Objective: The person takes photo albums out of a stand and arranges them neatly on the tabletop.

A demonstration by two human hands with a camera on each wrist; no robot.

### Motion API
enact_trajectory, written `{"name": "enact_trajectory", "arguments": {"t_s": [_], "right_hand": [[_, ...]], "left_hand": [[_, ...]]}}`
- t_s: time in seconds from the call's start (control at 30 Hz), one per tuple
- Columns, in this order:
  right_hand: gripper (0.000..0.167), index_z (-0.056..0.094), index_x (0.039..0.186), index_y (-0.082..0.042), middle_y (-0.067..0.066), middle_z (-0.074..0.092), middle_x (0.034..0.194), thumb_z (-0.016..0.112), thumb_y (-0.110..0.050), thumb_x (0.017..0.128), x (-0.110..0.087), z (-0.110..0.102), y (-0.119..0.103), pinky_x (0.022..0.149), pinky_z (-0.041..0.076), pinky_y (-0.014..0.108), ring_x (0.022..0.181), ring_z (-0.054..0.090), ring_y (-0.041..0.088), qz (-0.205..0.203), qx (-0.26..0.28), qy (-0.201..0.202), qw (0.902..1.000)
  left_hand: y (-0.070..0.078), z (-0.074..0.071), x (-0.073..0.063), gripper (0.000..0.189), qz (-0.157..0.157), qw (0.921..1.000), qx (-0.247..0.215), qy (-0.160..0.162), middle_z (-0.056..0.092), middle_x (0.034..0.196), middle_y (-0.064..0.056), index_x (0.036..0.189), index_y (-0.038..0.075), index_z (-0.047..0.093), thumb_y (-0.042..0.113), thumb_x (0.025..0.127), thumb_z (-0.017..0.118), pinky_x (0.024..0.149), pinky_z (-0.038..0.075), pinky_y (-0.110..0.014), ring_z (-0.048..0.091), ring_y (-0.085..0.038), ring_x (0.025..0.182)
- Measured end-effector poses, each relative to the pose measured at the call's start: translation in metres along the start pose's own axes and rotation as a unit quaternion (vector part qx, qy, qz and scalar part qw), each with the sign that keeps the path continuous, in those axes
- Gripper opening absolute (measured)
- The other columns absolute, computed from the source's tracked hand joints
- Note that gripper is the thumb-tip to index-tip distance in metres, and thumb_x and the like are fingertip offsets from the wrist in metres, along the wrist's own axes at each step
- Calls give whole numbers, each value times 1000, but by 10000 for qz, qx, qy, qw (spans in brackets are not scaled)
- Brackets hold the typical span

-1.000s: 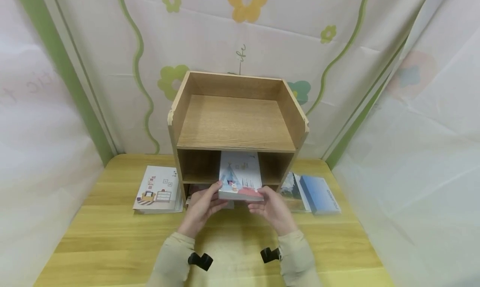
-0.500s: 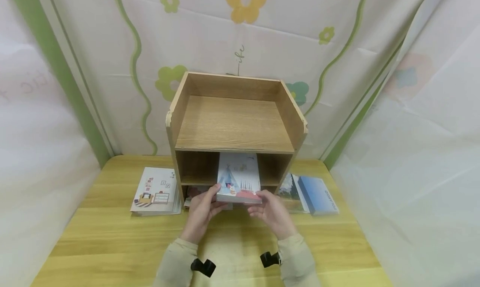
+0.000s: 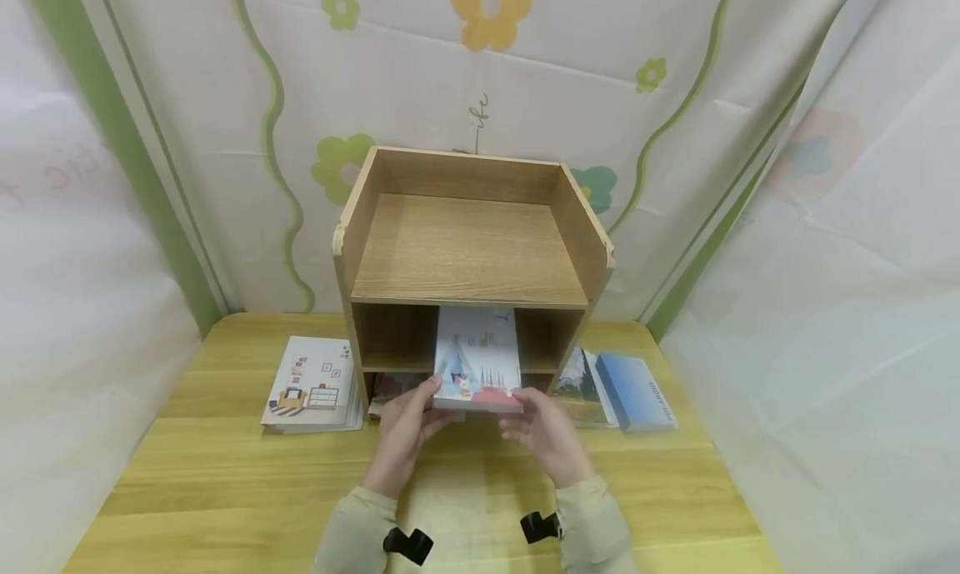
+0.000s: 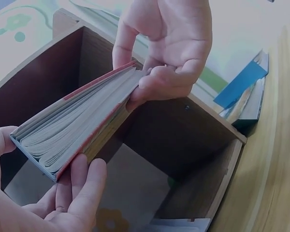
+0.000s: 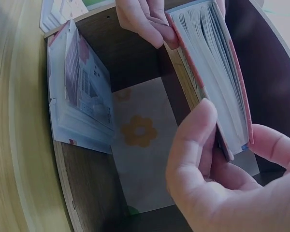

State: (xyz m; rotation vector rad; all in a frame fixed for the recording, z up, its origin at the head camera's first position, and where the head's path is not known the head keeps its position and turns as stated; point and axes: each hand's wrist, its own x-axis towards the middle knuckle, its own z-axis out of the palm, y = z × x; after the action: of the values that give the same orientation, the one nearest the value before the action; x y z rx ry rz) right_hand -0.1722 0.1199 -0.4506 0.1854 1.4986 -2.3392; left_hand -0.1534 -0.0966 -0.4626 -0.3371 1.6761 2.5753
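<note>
A thick book (image 3: pixel 477 357) with a pale illustrated cover lies flat, its far part inside the middle compartment of the wooden shelf (image 3: pixel 471 249). My left hand (image 3: pixel 402 432) grips its near left corner, thumb on top and fingers beneath. At the near right corner my right hand (image 3: pixel 551 436) pinches it the same way. In the left wrist view the page edges of the book (image 4: pixel 87 116) face the camera, between red-edged covers. The book's far end is hidden in the compartment.
Another book (image 5: pixel 82 92) sits in the lower compartment. White illustrated books (image 3: pixel 311 382) lie stacked left of the shelf. Right of it are a landscape-covered book (image 3: pixel 585 386) and a blue book (image 3: pixel 636 391). A flowered curtain (image 3: pixel 420 74) hangs behind the table (image 3: pixel 225 491).
The book's near edge has dipped slightly with both hands, so more of its cover and less of its front edge shows. Both hands keep their hold.
</note>
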Motion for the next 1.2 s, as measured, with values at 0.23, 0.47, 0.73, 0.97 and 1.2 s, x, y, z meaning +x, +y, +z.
{"name": "enact_trajectory", "arguments": {"t_s": [0.23,0.47,0.73,0.97,1.2], "right_hand": [[8,65,94,-6,8,66,87,61,-13,95,0,0,3,77,55,38,75,63,25,-212,-94,182,9996],[8,62,94,-5,7,67,81,62,-13,93,1,2,3,68,53,31,71,61,23,-173,-273,300,9990],[12,61,94,-2,9,67,81,64,-13,91,2,3,5,71,52,33,70,59,22,-205,-355,416,9983],[8,63,92,-3,8,67,80,64,-11,91,-4,6,8,69,54,32,72,60,23,-292,-439,433,9977],[6,66,88,-3,9,66,78,65,-9,90,-9,7,11,70,54,34,70,60,24,-443,-369,391,9976]], "left_hand": [[0,0,-3,61,46,10000,-52,39,65,111,-21,121,-12,59,40,91,70,94,53,-41,66,-30,100],[-4,-1,-3,61,110,9998,-124,73,65,111,-21,121,-12,59,40,92,70,93,53,-41,65,-30,100],[-7,-2,-5,61,65,9998,-121,107,64,115,-22,123,-11,58,41,93,69,91,54,-38,66,-29,102],[-7,-3,-10,62,140,9996,-173,180,61,118,-26,125,-15,54,37,94,67,91,54,-38,66,-30,103],[-7,-3,-15,59,130,9993,-210,265,62,116,-26,122,-16,55,34,94,68,93,53,-39,66,-30,101]]}}
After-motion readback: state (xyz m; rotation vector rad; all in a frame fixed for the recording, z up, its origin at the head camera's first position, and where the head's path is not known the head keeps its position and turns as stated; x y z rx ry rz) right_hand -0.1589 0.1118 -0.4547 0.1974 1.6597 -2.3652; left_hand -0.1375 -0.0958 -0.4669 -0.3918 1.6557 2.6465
